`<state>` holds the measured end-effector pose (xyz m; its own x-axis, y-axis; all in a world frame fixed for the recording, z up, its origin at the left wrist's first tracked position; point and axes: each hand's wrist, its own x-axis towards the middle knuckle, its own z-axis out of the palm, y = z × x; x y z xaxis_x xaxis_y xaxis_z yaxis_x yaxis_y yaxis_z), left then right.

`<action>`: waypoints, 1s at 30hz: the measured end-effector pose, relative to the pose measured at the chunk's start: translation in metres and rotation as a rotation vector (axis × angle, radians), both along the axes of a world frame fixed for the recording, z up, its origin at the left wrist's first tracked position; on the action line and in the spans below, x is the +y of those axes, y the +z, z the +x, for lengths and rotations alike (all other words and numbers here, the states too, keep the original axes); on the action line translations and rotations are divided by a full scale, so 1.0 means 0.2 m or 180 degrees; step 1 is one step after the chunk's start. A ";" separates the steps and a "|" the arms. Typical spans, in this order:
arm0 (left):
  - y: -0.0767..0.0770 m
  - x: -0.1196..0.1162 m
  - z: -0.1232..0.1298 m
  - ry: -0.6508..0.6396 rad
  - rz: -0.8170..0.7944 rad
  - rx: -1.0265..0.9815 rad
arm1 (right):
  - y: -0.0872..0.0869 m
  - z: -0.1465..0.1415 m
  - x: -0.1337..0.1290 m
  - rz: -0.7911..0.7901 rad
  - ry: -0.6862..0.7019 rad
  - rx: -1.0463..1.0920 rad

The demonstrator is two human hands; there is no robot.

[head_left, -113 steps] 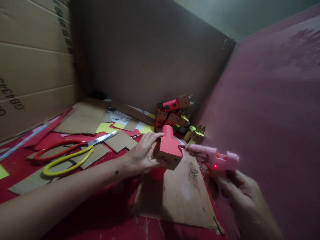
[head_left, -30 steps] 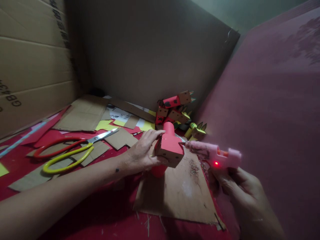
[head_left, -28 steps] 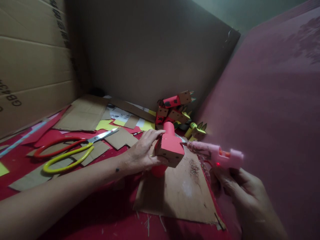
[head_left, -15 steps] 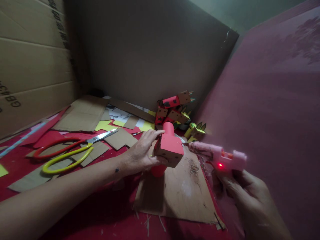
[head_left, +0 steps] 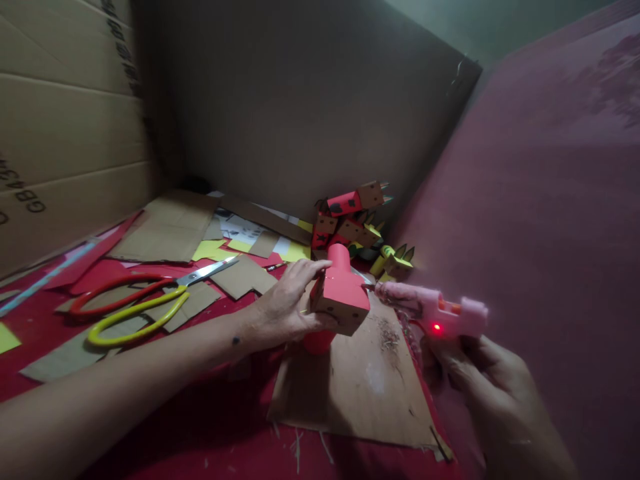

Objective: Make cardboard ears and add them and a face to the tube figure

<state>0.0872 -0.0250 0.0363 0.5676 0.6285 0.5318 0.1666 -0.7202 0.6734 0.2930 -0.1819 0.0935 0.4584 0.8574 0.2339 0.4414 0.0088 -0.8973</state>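
Observation:
My left hand (head_left: 297,300) grips a cardboard box covered in red paper (head_left: 345,290), with fingers on its left side. One bare brown face of the box has dark dots and is turned toward me. A red paper tube (head_left: 339,257) sticks up behind it, and more red shows below. In my right hand (head_left: 480,380) is a pink glue gun (head_left: 435,303) with a glowing red light. Its nozzle points left, at the right edge of the box's red top; whether they touch I cannot tell. A cardboard mat (head_left: 360,393) lies underneath.
Scissors with red and yellow handles (head_left: 165,293) lie on the left over cardboard scraps (head_left: 243,277). Several red and yellow paper figures with box heads (head_left: 350,230) are piled at the back. A large carton (head_left: 65,120) stands left, and a pink wall (head_left: 540,220) rises on the right.
The glue gun has shifted very slightly left, its nozzle nearer the box's right edge. My left hand keeps its hold on the box. The whole view has drifted a little.

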 end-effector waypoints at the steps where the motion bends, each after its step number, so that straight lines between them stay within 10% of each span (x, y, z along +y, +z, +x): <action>1: 0.00 0.00 0.00 0.0000 0.0017 -0.0005 | -0.01 0.02 0.00 0.0022 0.0036 -0.0055; 30: -0.01 0.01 0.00 0.0014 0.0119 -0.0004 | 0.00 -0.03 0.01 0.0037 0.0012 0.0021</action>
